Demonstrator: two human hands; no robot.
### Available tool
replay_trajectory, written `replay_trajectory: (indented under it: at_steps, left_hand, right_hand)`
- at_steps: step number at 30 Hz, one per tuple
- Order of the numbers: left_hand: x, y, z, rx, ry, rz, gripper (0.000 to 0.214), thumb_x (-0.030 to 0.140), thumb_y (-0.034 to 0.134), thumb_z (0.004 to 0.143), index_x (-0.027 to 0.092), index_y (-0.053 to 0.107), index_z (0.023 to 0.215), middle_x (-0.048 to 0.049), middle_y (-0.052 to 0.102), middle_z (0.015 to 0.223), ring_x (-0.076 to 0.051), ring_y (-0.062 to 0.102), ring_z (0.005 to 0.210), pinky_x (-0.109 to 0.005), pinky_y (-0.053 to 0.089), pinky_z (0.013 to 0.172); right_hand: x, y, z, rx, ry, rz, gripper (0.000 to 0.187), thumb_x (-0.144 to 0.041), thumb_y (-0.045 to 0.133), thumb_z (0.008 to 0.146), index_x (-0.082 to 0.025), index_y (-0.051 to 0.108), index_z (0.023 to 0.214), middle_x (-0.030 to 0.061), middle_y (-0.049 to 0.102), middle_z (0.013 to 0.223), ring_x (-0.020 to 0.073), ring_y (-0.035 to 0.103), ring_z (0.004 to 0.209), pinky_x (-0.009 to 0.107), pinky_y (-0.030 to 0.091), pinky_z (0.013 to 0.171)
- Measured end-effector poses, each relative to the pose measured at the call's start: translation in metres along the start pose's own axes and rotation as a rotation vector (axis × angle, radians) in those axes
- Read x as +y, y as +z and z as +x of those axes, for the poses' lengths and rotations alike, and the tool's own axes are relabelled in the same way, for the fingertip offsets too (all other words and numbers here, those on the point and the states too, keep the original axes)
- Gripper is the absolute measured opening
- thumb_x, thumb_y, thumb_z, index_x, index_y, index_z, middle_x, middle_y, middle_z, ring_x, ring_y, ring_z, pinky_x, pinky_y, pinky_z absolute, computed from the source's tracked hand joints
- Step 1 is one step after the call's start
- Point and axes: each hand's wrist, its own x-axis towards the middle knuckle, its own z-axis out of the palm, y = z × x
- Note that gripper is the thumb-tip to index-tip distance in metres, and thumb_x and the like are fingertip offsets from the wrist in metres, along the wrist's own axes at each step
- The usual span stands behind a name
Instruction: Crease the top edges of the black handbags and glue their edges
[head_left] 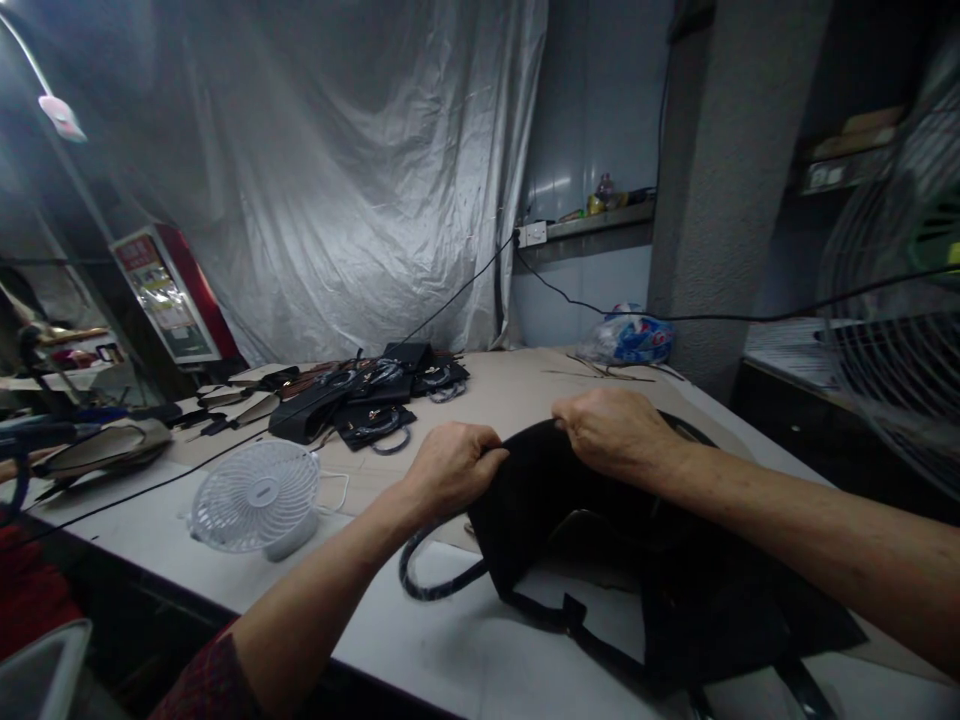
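A black handbag (pixel 517 530) lies open on the table in front of me, its mouth facing me. My left hand (pixel 457 462) pinches the bag's upper left edge between thumb and fingers. Farther right along the same edge, my right hand (pixel 611 430) grips the rim with its fingers curled over. One looped handle (pixel 442 592) sticks out at the bag's left side, with a clear wrap on it. A strap with a small tab crosses the opening. Much of the bag's dark inside is too dim to make out.
A white fan (pixel 259 495) stands on the table to the left. Behind it lie several black bags (pixel 360 390) in a heap. A blue plastic bag (pixel 637 338) sits at the back right, near thin strips. A large wire-caged fan (pixel 900 270) stands at the far right. Cables cross the table.
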Motion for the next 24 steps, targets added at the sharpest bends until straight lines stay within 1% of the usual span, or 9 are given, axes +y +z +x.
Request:
replay_trajectory:
  at_steps: [3, 6, 10, 14, 16, 18, 20, 22, 24]
  left_hand:
    - [0.01, -0.005, 0.018, -0.062, 0.063, 0.091, 0.023, 0.03, 0.058, 0.081, 0.022, 0.074, 0.095, -0.0073, 0.074, 0.083, -0.022, 0.066, 0.078, -0.029, 0.044, 0.067]
    - [0.016, -0.002, 0.028, -0.077, 0.103, 0.104, 0.025, 0.026, 0.056, 0.082, 0.023, 0.074, 0.099, -0.0087, 0.074, 0.087, -0.023, 0.067, 0.08, -0.03, 0.045, 0.07]
    - [0.013, 0.001, 0.031, -0.056, 0.091, 0.043, 0.025, 0.025, 0.056, 0.082, 0.024, 0.075, 0.098, -0.0067, 0.075, 0.085, -0.021, 0.066, 0.08, -0.028, 0.044, 0.068]
    - [0.012, -0.003, 0.038, -0.105, 0.07, 0.033, 0.021, 0.027, 0.058, 0.079, 0.022, 0.075, 0.089, -0.0051, 0.073, 0.078, -0.02, 0.065, 0.075, -0.026, 0.042, 0.063]
    - [0.015, -0.003, 0.046, -0.116, 0.083, -0.007, 0.02, 0.03, 0.059, 0.078, 0.022, 0.073, 0.089, -0.0042, 0.072, 0.078, -0.019, 0.064, 0.074, -0.026, 0.042, 0.063]
    - [0.019, -0.001, 0.054, -0.114, 0.116, -0.069, 0.022, 0.032, 0.06, 0.077, 0.022, 0.072, 0.093, -0.0028, 0.072, 0.081, -0.018, 0.063, 0.075, -0.025, 0.042, 0.063]
    - [0.023, 0.003, 0.062, -0.115, 0.144, -0.116, 0.022, 0.03, 0.059, 0.076, 0.021, 0.071, 0.092, -0.0018, 0.071, 0.08, -0.017, 0.061, 0.073, -0.024, 0.042, 0.062]
    - [0.026, 0.006, 0.067, -0.116, 0.132, -0.128, 0.02, 0.026, 0.057, 0.076, 0.02, 0.072, 0.088, -0.0018, 0.069, 0.076, -0.017, 0.06, 0.07, -0.024, 0.041, 0.061]
    - [0.027, 0.008, 0.068, -0.108, 0.108, -0.136, 0.02, 0.026, 0.058, 0.075, 0.019, 0.071, 0.088, -0.0023, 0.069, 0.076, -0.017, 0.059, 0.069, -0.025, 0.041, 0.061]
  right_hand:
    - [0.001, 0.001, 0.0, 0.007, 0.001, -0.008, 0.029, -0.02, 0.04, 0.086, -0.018, 0.068, 0.083, 0.0127, 0.068, 0.071, 0.0238, 0.065, 0.066, 0.029, 0.029, 0.049]
    - [0.002, 0.002, 0.0, 0.012, -0.005, -0.016, 0.03, -0.021, 0.039, 0.086, -0.018, 0.068, 0.083, 0.013, 0.068, 0.07, 0.0243, 0.065, 0.067, 0.028, 0.031, 0.05]
    - [0.001, -0.001, -0.004, -0.015, 0.002, -0.005, 0.029, -0.02, 0.04, 0.084, -0.017, 0.069, 0.086, 0.0137, 0.069, 0.072, 0.0233, 0.066, 0.07, 0.027, 0.035, 0.052]
    - [-0.001, -0.005, -0.005, -0.05, 0.039, 0.023, 0.028, -0.019, 0.043, 0.082, -0.015, 0.07, 0.091, 0.0148, 0.07, 0.077, 0.0234, 0.066, 0.075, 0.027, 0.039, 0.058]
    - [-0.001, -0.006, -0.003, -0.051, 0.046, 0.027, 0.028, -0.02, 0.043, 0.083, -0.015, 0.07, 0.091, 0.0149, 0.07, 0.078, 0.024, 0.066, 0.077, 0.028, 0.04, 0.06]
    - [-0.001, -0.006, -0.001, -0.049, 0.05, 0.027, 0.028, -0.021, 0.043, 0.084, -0.016, 0.069, 0.092, 0.0147, 0.07, 0.08, 0.025, 0.066, 0.077, 0.029, 0.04, 0.06]
    - [0.0, -0.007, -0.002, -0.045, 0.054, 0.024, 0.028, -0.024, 0.041, 0.086, -0.018, 0.068, 0.094, 0.014, 0.071, 0.082, 0.0262, 0.067, 0.077, 0.03, 0.039, 0.059]
    - [0.002, -0.007, -0.006, -0.04, 0.074, 0.023, 0.027, -0.024, 0.042, 0.086, -0.019, 0.065, 0.099, 0.0125, 0.071, 0.083, 0.0271, 0.067, 0.076, 0.03, 0.037, 0.057]
    - [0.007, -0.007, -0.012, -0.046, 0.106, 0.028, 0.026, -0.021, 0.045, 0.083, -0.019, 0.06, 0.105, 0.0109, 0.07, 0.082, 0.0268, 0.067, 0.075, 0.03, 0.035, 0.055]
